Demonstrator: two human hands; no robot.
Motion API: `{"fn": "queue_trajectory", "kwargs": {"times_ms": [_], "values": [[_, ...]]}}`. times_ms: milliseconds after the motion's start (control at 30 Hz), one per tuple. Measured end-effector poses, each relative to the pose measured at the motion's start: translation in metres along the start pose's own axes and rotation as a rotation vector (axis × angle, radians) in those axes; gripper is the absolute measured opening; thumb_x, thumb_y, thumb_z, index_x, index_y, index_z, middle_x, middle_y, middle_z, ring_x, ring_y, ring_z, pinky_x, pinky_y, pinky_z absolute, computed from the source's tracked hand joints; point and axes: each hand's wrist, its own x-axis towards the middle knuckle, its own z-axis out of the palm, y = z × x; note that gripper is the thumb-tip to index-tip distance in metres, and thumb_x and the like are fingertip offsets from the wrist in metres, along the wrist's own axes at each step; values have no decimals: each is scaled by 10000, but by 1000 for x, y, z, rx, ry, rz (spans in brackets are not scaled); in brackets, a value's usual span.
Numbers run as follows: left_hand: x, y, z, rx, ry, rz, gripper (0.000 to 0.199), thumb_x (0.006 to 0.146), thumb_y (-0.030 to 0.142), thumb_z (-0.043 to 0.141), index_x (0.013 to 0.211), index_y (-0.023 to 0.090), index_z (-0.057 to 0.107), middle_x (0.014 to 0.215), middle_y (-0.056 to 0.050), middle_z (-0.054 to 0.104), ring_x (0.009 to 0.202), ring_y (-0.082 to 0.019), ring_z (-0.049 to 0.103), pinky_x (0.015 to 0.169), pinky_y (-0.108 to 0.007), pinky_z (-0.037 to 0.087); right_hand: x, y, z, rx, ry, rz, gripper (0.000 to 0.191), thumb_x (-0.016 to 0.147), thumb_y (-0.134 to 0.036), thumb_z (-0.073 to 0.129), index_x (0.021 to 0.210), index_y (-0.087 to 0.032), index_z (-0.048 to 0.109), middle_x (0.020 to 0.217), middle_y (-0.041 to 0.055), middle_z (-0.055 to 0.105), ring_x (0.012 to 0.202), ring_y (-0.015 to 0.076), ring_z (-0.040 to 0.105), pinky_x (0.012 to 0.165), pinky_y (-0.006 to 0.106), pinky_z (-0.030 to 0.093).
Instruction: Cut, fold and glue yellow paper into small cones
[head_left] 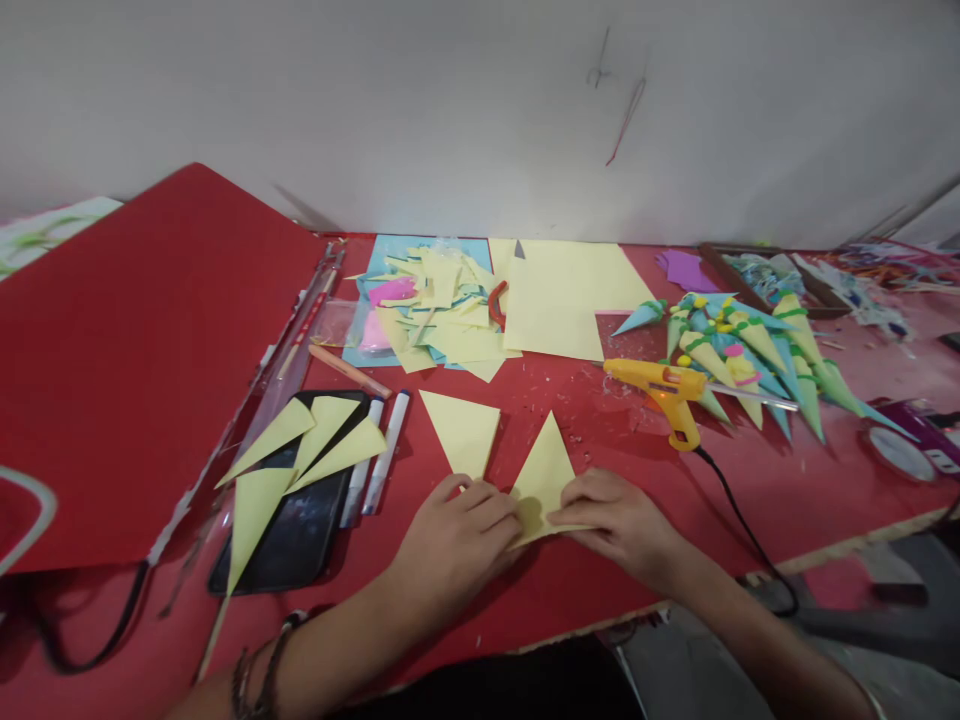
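Between my hands is a pale yellow triangle of paper (545, 468), its point away from me and its near edge lifted and curling. My left hand (465, 530) has its fingers closed on the paper's left corner. At the right corner, my right hand (619, 525) pinches the edge between thumb and fingers. Another yellow paper piece (466, 430) lies flat just beyond my left hand. Several rolled yellow paper cones (259, 515) rest on a black phone (315, 540) to the left. A yellow glue gun (664, 390) lies on the right, its nozzle pointing right.
Finished blue and yellow cones (750, 345) are heaped at the right. Paper scraps (450, 300) cover a blue sheet at the back, beside larger yellow sheets (566, 300). Markers (386, 455) lie by the phone. The glue gun's black cord (739, 510) runs over the front edge. A red board (150, 370) stands left.
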Motion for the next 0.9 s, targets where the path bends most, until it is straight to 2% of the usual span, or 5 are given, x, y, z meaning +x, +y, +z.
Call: {"fn": "queue_trajectory", "kwargs": {"times_ms": [133,267,433,633,900], "values": [[1,-3,1,-24,-8,-6,215,871,246,457,698,196,575,701,53,629,658,-116,545,629,-283,314,7,-1,0,60,1,85,278,884,-312,460,730,-172,644,704,26,602,662,114,534,598,215,413],[2,-4,-2,-64,-25,-85,153,846,270,509,734,198,584,742,50,645,696,-120,552,673,-282,322,12,-3,0,35,20,184,343,868,-381,470,618,-169,572,660,15,569,635,117,524,575,218,411],[4,-1,-6,-52,4,-199,152,783,300,599,690,187,560,742,44,643,697,-135,541,695,-292,325,11,-5,3,-51,55,261,339,854,-424,474,638,-171,537,682,18,553,648,130,527,587,232,419],[4,-2,-7,50,-68,-194,159,775,286,602,668,176,559,734,21,620,711,-163,536,691,-316,336,9,-4,10,-141,84,256,344,886,-416,408,660,-176,507,680,24,536,649,139,520,594,240,426],[2,-7,-4,70,-130,-213,255,781,416,577,771,161,581,842,-27,612,773,-203,536,695,-335,378,8,-5,14,-339,76,193,378,919,-385,328,645,-182,493,630,24,510,614,152,484,575,258,407]]}}
